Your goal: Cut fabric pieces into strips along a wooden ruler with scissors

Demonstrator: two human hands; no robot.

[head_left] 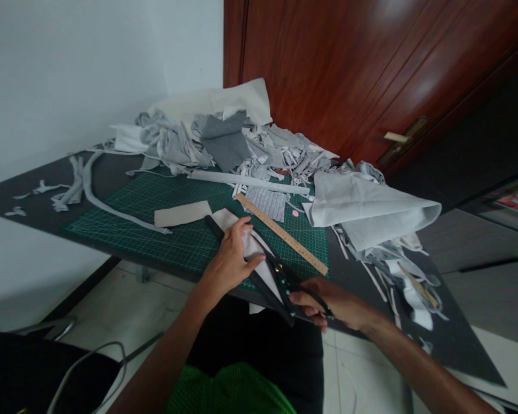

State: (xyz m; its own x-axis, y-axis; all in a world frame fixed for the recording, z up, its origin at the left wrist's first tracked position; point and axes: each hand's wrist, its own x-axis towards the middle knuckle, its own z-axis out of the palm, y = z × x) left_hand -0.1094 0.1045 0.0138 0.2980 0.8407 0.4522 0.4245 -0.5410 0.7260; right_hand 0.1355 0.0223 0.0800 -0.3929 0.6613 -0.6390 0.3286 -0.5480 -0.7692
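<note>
My left hand point(232, 260) lies flat with fingers spread on a white piece of fabric point(227, 220) that rests on a black strip point(214, 226) over the green cutting mat point(164, 201). My right hand point(330, 303) grips black scissors point(290, 279) at the table's near edge, their blades pointing up toward the white fabric beside my left fingers. A wooden ruler point(280, 233) lies diagonally just beyond the scissors. A beige rectangular fabric piece point(182, 213) sits left of my left hand.
A heap of grey and white fabric scraps point(224, 141) covers the back of the dark table point(34, 195). A large folded white cloth point(371, 204) lies at right. Loose strips point(75, 187) trail at left. A wooden door point(371, 69) stands behind.
</note>
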